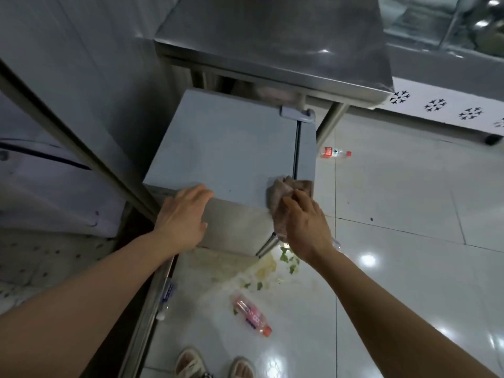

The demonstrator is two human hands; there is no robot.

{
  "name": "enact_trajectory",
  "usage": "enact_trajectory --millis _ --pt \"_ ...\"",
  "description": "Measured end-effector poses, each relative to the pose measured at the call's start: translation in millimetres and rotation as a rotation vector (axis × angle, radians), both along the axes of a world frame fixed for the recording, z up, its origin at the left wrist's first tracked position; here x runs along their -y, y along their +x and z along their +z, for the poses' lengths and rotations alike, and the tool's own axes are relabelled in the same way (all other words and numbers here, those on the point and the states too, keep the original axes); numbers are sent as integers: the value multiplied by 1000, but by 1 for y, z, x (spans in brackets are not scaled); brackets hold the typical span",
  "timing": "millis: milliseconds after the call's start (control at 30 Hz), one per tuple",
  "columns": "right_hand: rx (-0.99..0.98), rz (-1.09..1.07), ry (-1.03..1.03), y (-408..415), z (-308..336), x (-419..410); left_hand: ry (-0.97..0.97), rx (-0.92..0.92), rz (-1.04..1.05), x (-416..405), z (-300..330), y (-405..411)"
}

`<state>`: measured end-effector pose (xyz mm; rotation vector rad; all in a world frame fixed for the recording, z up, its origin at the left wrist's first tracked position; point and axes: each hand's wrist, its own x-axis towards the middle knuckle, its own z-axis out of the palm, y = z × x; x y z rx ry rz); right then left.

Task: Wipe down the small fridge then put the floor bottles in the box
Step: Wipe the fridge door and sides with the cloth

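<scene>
**Wiping the top of a small fridge**

A small grey fridge (226,143) sits on a pale tiled floor (409,214), its far end tucked under a steel table (272,36). At the fridge's near right corner, the right hand (305,222) clutches a brown cloth (283,192), fingers curled round it; the cloth lies bunched on the top and hangs over the edge. The left hand (185,211) rests on the fridge's near left edge, fingers loosely extended over the top, holding nothing.

2 bottles lie on their sides on the floor. A clear bottle with a red label (334,153) is just right of the fridge. A pink bottle (252,315) lies in front of the fridge. Between that bottle and the fridge are green scraps (289,259) and a yellowish spill (266,267). Left of the fridge runs a steel rack (81,143). At the bottom edge, 2 sandalled feet (215,365) show.
</scene>
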<state>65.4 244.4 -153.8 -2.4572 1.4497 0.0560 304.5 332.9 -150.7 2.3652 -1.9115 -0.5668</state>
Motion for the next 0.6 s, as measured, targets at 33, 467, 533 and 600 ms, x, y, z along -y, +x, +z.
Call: enact_trajectory --millis 33,467,533,600 --pt "-24 33 -60 -3 -10 2 -7 38 -1 3 -7 0" --pt "155 88 -653 -2 -92 7 -672 214 -15 14 -86 8" --pt "193 46 -738 3 -99 3 -748 205 -36 15 -95 11" --pt "230 -1 -809 12 -106 -2 -802 186 -56 16 -103 14"
